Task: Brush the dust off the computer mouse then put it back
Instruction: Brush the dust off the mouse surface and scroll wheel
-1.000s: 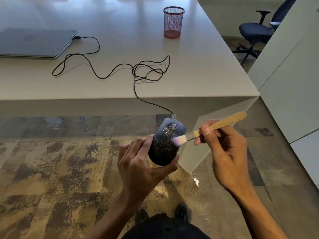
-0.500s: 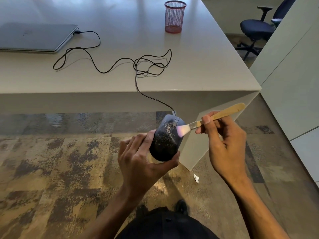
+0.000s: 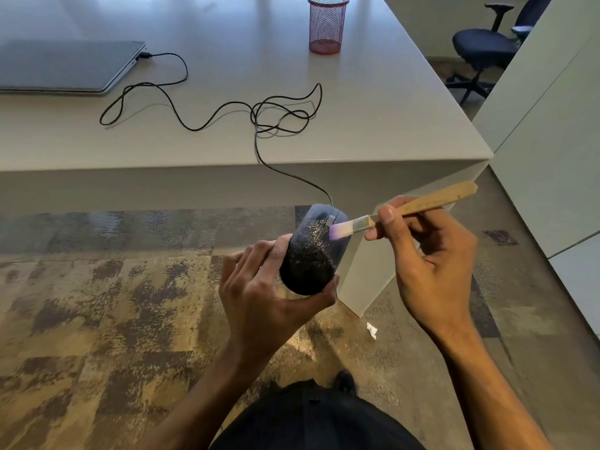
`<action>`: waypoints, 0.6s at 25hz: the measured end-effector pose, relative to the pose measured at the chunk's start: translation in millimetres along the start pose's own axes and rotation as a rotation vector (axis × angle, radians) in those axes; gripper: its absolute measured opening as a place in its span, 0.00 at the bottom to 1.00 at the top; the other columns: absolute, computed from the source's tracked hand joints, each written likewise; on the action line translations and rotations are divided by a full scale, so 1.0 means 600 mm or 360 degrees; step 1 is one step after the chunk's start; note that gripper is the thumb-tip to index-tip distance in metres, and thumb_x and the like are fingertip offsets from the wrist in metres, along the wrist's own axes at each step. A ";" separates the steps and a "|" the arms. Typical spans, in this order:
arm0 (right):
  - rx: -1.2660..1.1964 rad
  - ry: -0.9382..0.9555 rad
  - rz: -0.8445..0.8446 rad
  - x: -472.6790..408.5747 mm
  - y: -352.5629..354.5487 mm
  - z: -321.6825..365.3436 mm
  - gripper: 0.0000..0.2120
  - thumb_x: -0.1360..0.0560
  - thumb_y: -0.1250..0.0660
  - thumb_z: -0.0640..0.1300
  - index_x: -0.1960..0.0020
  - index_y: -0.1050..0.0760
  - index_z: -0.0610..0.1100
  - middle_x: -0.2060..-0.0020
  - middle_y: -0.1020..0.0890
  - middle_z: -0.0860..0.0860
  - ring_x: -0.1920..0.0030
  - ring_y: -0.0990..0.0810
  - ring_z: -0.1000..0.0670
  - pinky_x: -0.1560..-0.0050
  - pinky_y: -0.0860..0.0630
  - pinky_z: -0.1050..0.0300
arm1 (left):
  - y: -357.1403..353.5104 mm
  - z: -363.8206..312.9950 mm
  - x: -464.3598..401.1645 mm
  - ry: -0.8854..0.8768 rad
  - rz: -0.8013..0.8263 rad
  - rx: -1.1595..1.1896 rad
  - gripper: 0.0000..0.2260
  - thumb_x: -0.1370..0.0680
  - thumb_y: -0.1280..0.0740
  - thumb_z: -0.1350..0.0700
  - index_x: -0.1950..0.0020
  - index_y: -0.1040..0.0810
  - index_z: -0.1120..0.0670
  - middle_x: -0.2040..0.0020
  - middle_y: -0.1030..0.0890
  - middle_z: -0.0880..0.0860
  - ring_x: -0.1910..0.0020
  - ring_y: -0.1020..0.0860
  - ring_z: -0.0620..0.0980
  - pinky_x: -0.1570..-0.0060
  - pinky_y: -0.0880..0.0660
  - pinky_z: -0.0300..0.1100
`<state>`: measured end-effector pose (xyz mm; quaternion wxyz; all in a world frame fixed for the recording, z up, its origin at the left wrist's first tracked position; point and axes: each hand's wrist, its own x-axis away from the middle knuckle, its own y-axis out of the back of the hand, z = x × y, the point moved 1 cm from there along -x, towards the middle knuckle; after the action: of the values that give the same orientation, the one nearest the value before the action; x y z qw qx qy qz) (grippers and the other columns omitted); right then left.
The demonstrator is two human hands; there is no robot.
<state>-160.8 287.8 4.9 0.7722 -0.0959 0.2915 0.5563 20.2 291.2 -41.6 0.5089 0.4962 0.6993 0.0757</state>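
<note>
Dusty black corded computer mouse [image 3: 310, 254] gripped in left hand [image 3: 269, 297], near of white tabletop [image 3: 373, 102]; wooden-handled brush [image 3: 402, 211] pinched in right hand [image 3: 431, 264], bristles touching mouse's far right.

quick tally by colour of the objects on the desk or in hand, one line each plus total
Black: 1, dusty black corded mouse
Grey: 1, closed grey laptop
Red: 1, red wire-mesh pen cup
Wood: 1, wooden-handled brush with pale bristles
Total: 4
</note>
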 end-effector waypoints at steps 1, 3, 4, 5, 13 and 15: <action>0.0045 0.0025 0.0007 0.000 -0.002 -0.001 0.04 0.20 0.34 0.48 0.49 0.23 0.57 0.61 0.16 0.60 0.57 0.15 0.57 0.52 0.20 0.63 | 0.001 0.000 0.000 -0.0001 -0.0004 0.0009 0.31 0.33 0.31 0.34 0.48 0.20 0.60 0.55 0.18 0.53 0.57 0.22 0.48 0.50 0.37 0.34; 0.0155 0.0015 -0.0025 -0.007 -0.003 -0.005 0.03 0.20 0.35 0.47 0.49 0.24 0.55 0.61 0.19 0.64 0.58 0.16 0.62 0.54 0.21 0.68 | 0.003 -0.002 0.001 -0.0004 0.0002 0.0024 0.31 0.33 0.31 0.34 0.48 0.20 0.60 0.55 0.18 0.53 0.57 0.23 0.48 0.51 0.36 0.35; 0.0170 -0.0004 -0.0057 -0.010 -0.002 -0.007 0.02 0.20 0.35 0.48 0.49 0.24 0.54 0.62 0.19 0.66 0.58 0.16 0.63 0.53 0.21 0.68 | 0.003 -0.003 0.001 -0.0006 0.0007 0.0028 0.31 0.33 0.31 0.34 0.48 0.20 0.60 0.55 0.18 0.53 0.57 0.23 0.48 0.52 0.36 0.35; 0.0140 -0.0011 -0.0072 -0.012 0.001 -0.008 0.02 0.20 0.35 0.48 0.49 0.25 0.55 0.62 0.19 0.66 0.58 0.16 0.62 0.53 0.21 0.67 | 0.003 -0.003 0.001 -0.0007 0.0009 0.0033 0.31 0.33 0.31 0.34 0.48 0.20 0.60 0.55 0.18 0.53 0.57 0.23 0.48 0.52 0.35 0.36; 0.0215 0.0060 -0.0036 -0.020 0.001 -0.008 0.02 0.20 0.34 0.45 0.48 0.23 0.50 0.60 0.20 0.67 0.58 0.17 0.64 0.55 0.22 0.70 | 0.001 -0.005 -0.001 -0.0029 -0.0012 0.0066 0.31 0.33 0.31 0.34 0.47 0.20 0.60 0.55 0.19 0.53 0.57 0.23 0.47 0.53 0.35 0.37; 0.0184 0.0082 -0.0047 -0.018 0.005 -0.007 0.01 0.20 0.34 0.45 0.49 0.23 0.49 0.60 0.20 0.67 0.58 0.16 0.63 0.55 0.22 0.69 | 0.001 -0.005 -0.001 -0.0033 -0.0019 0.0051 0.31 0.33 0.31 0.34 0.47 0.20 0.60 0.55 0.18 0.53 0.57 0.23 0.47 0.53 0.35 0.36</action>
<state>-167.1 278.0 8.1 0.7769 -0.0695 0.3415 0.5244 18.0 292.4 -39.5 0.5086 0.5009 0.6981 0.0564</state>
